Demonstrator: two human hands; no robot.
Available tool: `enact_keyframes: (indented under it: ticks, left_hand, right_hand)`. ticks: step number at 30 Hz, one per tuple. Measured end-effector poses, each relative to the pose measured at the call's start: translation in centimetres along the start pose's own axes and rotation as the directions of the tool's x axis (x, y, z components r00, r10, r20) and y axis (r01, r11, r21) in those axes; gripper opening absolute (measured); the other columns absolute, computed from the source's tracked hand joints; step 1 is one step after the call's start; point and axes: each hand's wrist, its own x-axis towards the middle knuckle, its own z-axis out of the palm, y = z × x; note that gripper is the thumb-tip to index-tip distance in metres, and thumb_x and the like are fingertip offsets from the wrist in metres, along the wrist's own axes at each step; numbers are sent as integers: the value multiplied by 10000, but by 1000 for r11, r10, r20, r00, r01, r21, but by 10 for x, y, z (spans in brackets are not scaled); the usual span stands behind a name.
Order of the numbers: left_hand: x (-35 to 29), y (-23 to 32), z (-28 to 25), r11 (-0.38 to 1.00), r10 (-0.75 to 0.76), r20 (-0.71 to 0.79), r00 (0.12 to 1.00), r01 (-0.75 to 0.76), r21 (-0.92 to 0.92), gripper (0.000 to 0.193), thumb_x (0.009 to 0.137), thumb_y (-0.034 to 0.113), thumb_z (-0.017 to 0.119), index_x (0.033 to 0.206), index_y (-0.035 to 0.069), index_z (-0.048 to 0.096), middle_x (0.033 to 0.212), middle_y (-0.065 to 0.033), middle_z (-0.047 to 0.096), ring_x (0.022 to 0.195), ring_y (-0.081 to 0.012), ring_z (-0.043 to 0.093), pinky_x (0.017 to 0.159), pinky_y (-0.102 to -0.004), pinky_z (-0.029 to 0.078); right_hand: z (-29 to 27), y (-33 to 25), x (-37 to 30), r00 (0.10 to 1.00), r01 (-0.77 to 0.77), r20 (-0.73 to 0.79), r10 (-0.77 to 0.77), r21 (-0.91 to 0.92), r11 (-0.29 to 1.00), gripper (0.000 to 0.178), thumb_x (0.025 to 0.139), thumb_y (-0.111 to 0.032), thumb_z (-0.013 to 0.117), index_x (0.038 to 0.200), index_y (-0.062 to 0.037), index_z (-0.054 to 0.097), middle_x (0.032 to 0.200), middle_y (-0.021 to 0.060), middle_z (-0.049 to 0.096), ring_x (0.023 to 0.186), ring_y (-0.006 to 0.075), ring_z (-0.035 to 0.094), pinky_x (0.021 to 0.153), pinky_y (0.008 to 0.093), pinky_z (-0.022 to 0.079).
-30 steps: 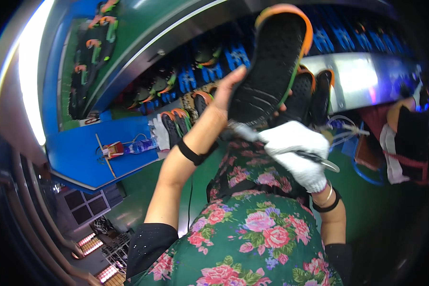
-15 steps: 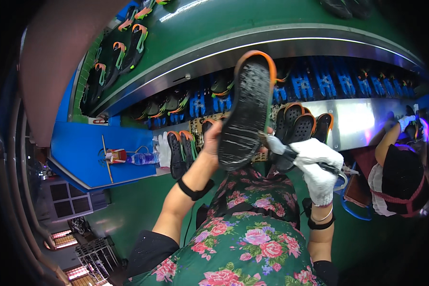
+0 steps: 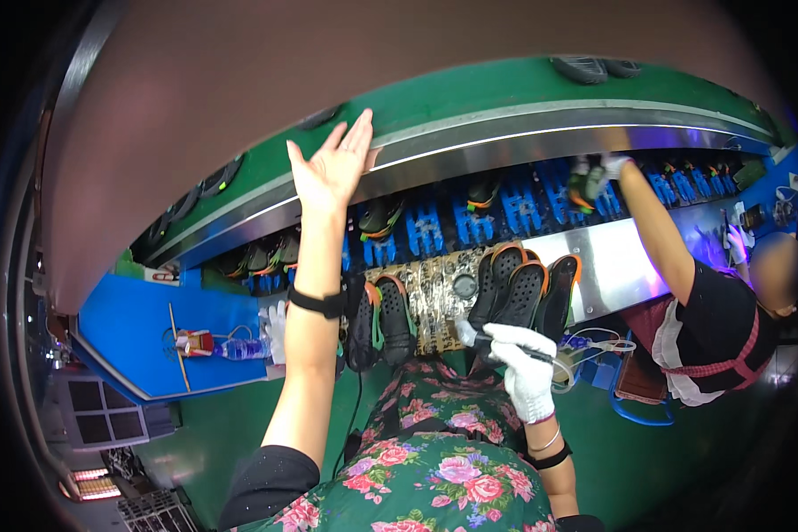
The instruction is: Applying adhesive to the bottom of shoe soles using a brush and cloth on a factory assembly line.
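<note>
My bare left hand (image 3: 332, 173) is spread wide, thumb out, raised in front of the metal edge (image 3: 488, 148) of a green surface (image 3: 470, 96); my gloved right hand (image 3: 528, 368) grips a brush (image 3: 466, 332) near black clogs (image 3: 516, 297) on the worktop (image 3: 625, 257), and two more clogs (image 3: 395, 321) stand to their left

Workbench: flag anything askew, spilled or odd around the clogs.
No spill or damage stands out. Mildly untidy: the right cluster of clogs, near the brush, crowds together at differing angles, whereas the left pair of clogs sits side by side.
</note>
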Motion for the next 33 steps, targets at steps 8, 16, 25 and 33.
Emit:
enact_keyframes:
  ticks: [8,16,25,33]
  left_hand:
    - [43,-145,38,274,26,120,992,-123,954,510,960,259,631,1414,56,521,1298,-133,576,1110,-224,598,923,-512,561]
    - [141,-258,35,-364,-309,574,758,-652,665,524,861,200,725,1346,89,562,1414,-164,478,1053,-251,627,822,-352,541]
    - [34,-136,20,288,-48,377,925,-349,892,326,974,211,535,1252,49,485,1320,-148,512,1131,-352,632,976,-528,530]
    - [-90,10,8,123,536,416,735,-555,823,400,967,150,502,1345,42,431,1412,-213,514,1200,-296,584,1015,-448,513]
  right_hand:
    - [-15,3,-9,997,35,-69,-30,71,997,210,806,49,677,1007,55,738,1048,199,740,809,185,702,731,284,563]
    - [-19,12,-17,990,81,-122,-68,104,991,237,829,47,679,1060,56,733,1065,181,742,866,187,710,766,288,570]
    - [-32,5,-19,994,61,-98,-46,149,987,230,853,25,655,1066,75,726,1030,161,750,837,181,706,765,299,575]
    - [-45,-18,-10,978,-21,200,-63,392,920,145,739,58,651,866,81,717,1040,231,720,803,269,715,682,314,604]
